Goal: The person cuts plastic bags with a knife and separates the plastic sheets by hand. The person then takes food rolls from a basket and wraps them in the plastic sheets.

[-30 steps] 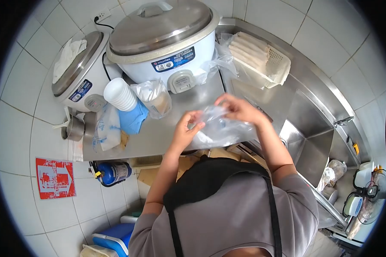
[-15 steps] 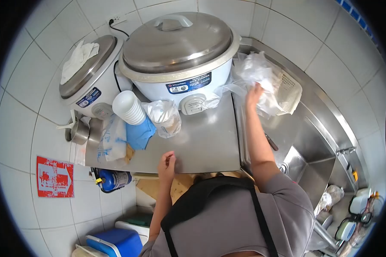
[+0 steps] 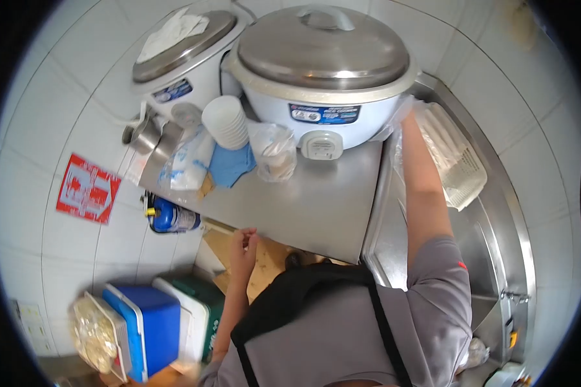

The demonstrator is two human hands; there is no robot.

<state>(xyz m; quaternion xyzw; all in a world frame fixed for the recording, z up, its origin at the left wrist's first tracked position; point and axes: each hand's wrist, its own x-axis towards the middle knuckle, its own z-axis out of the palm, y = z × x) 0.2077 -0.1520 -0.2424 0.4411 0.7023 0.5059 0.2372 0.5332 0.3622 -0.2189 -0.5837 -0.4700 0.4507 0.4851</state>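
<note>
Cups stacked, rice cooker lidded; left hand half-open, empty, near counter; right hand at plastic bag, grip unclear.

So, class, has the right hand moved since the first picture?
Yes: the right hand has moved forward, away from the body, to beside the right end of the big rice cooker.

Two rice cookers at the top of the frame, two coolers at lower left; one fire extinguisher and one red sign at left; one white cloth, one blue cloth, one cup stack at upper left.
</note>
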